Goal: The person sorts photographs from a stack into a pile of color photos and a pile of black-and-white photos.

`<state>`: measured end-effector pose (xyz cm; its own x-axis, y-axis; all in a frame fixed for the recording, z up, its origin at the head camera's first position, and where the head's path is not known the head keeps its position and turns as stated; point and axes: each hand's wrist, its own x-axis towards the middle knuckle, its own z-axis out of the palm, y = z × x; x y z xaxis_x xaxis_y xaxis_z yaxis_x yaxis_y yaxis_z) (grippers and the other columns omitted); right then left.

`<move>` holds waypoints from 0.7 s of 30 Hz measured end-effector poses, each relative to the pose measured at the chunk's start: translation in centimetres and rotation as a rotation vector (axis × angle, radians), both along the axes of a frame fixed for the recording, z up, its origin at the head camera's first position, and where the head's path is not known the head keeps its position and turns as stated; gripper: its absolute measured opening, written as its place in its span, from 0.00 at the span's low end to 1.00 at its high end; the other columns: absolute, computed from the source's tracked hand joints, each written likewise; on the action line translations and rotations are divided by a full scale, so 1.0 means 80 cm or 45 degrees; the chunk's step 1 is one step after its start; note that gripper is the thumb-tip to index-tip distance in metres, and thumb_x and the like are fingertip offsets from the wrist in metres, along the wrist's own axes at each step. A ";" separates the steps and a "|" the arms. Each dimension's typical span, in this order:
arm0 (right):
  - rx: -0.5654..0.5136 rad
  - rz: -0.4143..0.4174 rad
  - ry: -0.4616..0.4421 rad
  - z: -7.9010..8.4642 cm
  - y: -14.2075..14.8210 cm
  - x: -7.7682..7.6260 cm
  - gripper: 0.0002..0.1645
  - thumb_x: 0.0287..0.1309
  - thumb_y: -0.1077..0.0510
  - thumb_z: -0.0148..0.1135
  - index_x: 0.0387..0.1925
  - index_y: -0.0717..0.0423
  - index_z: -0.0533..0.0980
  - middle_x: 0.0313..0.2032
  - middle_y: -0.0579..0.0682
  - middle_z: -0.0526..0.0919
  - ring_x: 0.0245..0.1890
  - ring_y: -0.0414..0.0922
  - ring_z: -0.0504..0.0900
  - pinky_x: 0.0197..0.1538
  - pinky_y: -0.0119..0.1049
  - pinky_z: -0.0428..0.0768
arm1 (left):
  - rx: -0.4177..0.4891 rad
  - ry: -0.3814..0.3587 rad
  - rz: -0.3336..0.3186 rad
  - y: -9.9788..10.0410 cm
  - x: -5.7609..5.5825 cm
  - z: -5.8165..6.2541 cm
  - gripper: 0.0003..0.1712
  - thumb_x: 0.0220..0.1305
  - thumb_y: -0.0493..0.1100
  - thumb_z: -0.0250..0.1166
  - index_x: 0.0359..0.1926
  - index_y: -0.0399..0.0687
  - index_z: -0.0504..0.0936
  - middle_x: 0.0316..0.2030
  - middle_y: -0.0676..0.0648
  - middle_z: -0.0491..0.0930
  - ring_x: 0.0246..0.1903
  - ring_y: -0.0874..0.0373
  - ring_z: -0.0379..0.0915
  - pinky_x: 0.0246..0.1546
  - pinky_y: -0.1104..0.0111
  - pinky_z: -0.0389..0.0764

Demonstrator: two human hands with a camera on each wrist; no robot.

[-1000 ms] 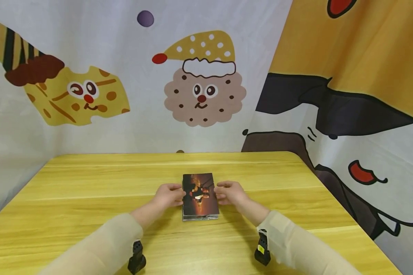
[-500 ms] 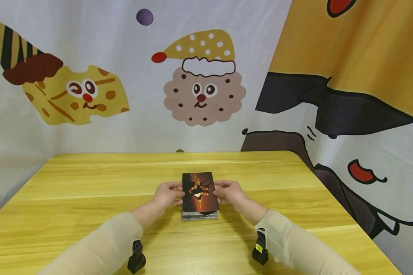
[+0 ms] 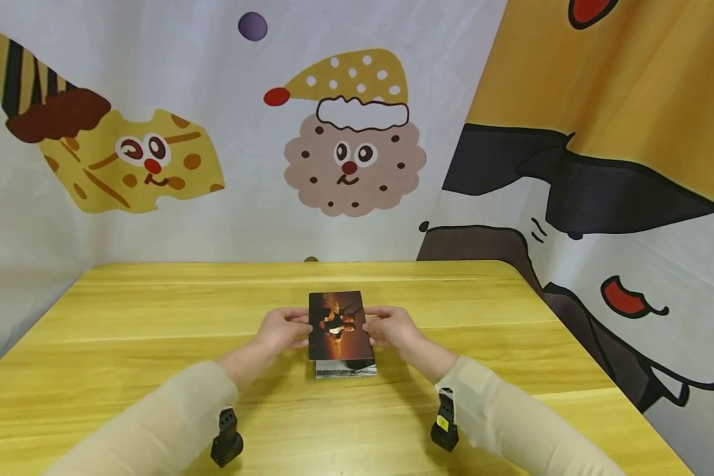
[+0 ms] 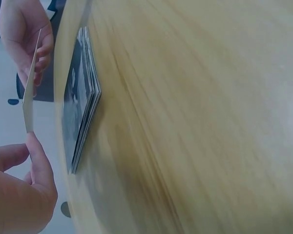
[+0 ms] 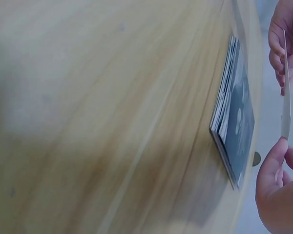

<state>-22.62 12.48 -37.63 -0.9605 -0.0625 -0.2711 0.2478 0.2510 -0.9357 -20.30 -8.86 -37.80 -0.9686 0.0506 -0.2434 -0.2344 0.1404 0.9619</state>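
Note:
A dark photo card (image 3: 338, 340) with a glowing orange picture is held up between both hands. My left hand (image 3: 278, 329) pinches its left edge, and my right hand (image 3: 394, 328) pinches the right edge. Below it, a stack of photo cards (image 3: 345, 371) lies on the table, mostly covered in the head view. From the left wrist, the raised card (image 4: 29, 105) appears nearly edge-on, apart from the stack (image 4: 78, 107). The right wrist view also shows a gap between card (image 5: 286, 107) and stack (image 5: 239, 122), whose top is a grey picture.
The wooden table (image 3: 155, 317) extends around the stack on all sides. Behind it hangs a white curtain (image 3: 244, 231) with cartoon prints, which also runs along both sides. A black wrist camera (image 3: 227, 439) sits under the left sleeve, another camera (image 3: 444, 423) under the right.
Both hands have lifted the top photo card off the stack and moved it slightly up and to the left. More of the grey picture beneath now shows at the near edge.

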 end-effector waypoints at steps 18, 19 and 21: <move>-0.055 0.092 0.000 0.015 -0.041 0.001 0.23 0.57 0.71 0.54 0.57 0.65 0.72 0.51 0.67 0.78 0.37 0.43 0.82 0.26 0.27 0.81 | -0.039 0.014 -0.045 -0.045 0.008 0.012 0.28 0.63 0.29 0.55 0.64 0.27 0.62 0.59 0.28 0.65 0.42 0.55 0.77 0.37 0.69 0.84; -0.051 0.091 -0.002 0.015 -0.042 0.001 0.23 0.57 0.71 0.54 0.57 0.65 0.73 0.51 0.67 0.78 0.36 0.42 0.82 0.26 0.27 0.81 | -0.036 0.010 -0.042 -0.046 0.009 0.012 0.28 0.63 0.29 0.55 0.64 0.27 0.62 0.59 0.28 0.65 0.42 0.55 0.76 0.37 0.69 0.84; -0.048 0.082 -0.001 0.014 -0.046 0.001 0.24 0.55 0.72 0.54 0.56 0.66 0.73 0.50 0.66 0.78 0.35 0.42 0.81 0.26 0.27 0.81 | -0.033 0.009 -0.040 -0.050 0.011 0.012 0.29 0.62 0.28 0.55 0.64 0.27 0.62 0.59 0.27 0.65 0.42 0.55 0.76 0.36 0.70 0.84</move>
<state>-22.52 8.78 -36.50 -0.9539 -0.1345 -0.2682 0.2330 0.2311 -0.9446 -19.44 -12.84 -36.81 -0.9683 0.0744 -0.2385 -0.2230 0.1728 0.9594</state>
